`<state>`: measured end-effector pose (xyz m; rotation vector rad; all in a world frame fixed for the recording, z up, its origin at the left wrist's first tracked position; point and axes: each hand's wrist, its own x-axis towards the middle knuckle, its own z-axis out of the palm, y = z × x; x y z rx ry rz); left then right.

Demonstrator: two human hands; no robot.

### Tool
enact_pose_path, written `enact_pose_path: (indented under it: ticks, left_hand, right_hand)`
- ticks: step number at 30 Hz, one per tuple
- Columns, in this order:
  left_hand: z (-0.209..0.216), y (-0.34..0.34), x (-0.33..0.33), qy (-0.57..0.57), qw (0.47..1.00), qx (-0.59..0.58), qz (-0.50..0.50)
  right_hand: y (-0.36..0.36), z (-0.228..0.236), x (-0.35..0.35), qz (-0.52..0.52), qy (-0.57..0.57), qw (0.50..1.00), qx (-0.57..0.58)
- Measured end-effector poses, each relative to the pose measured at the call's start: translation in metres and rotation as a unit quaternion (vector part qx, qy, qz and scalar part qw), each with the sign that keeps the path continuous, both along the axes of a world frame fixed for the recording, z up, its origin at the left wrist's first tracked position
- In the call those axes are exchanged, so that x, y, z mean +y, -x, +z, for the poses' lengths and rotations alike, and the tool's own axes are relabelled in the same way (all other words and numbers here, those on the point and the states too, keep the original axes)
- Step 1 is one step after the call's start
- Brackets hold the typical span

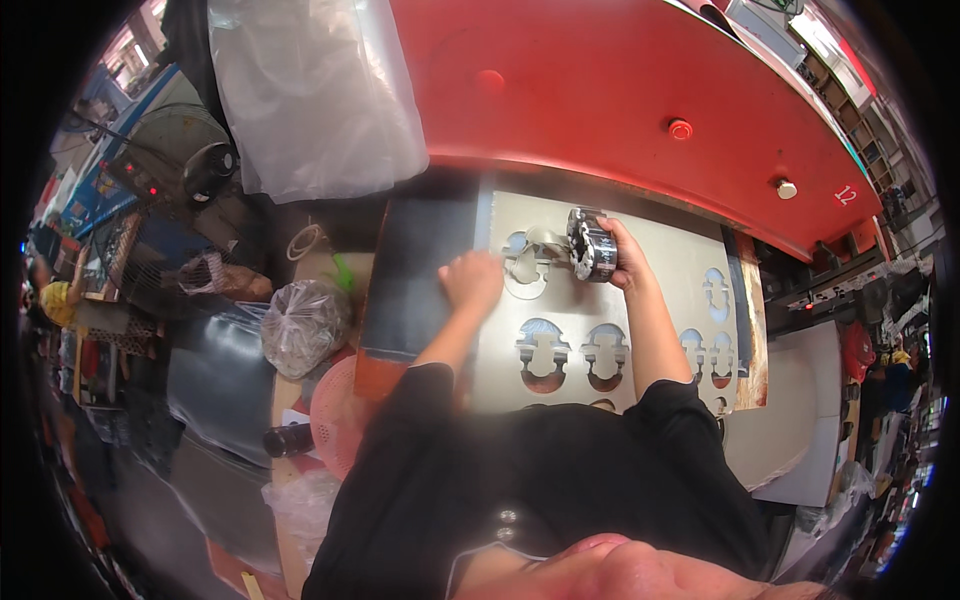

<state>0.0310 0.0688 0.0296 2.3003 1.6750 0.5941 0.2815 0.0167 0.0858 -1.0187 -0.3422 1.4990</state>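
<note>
My right hand [628, 255] grips a thick black cutting die [598, 245] with a shaped, hollow outline. The die is tilted on its side above a pale grey-beige sheet [572, 306]. Several keyhole-like openings are cut through this sheet, and one cut-out [526, 268] lies just left of the die. My left hand [472, 282] rests at the sheet's left edge with its fingers curled in. What those fingers hold, if anything, is hidden.
A red machine body [560, 90] with a red button [680, 129] spans the far side. Clear plastic sheeting [315, 100] hangs at the far left. Beside the dark board [415, 270] are a stuffed plastic bag [304, 325] and a pink basket [335, 415].
</note>
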Motion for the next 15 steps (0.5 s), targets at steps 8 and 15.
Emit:
enact_pose_path:
  ticks: [8,15]
  left_hand:
    - [-0.004,0.001,0.0,-0.03,0.999,-0.01,0.001]
    - [-0.004,0.001,-0.001,-0.085,0.995,-0.034,0.025]
  right_hand:
    - [-0.023,0.017,-0.027,-0.091,-0.033,0.995,0.033]
    - [-0.013,0.005,-0.039,-0.045,-0.012,0.998,0.039]
